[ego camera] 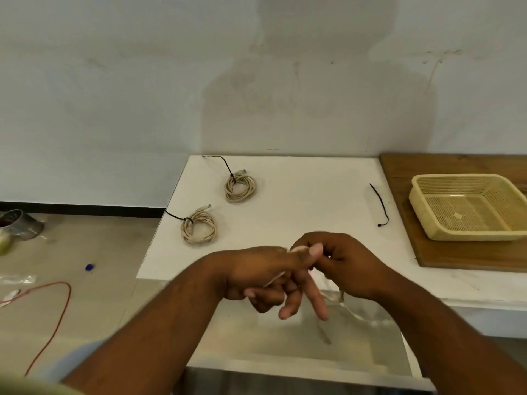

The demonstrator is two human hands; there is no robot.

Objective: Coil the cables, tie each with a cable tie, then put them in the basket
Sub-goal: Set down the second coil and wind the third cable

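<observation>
Both my hands, left hand point(256, 269) and right hand point(342, 263), were pinched together on a beige cable point(346, 306) above the bench point(299, 206).

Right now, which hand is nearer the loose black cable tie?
Right. The right hand is just below the loose cable tie; the left hand is farther to its left.

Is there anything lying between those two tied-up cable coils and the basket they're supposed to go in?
Only a loose black cable tie lies on the white table between the coils and the basket; it is flat and easily passed over.
</observation>
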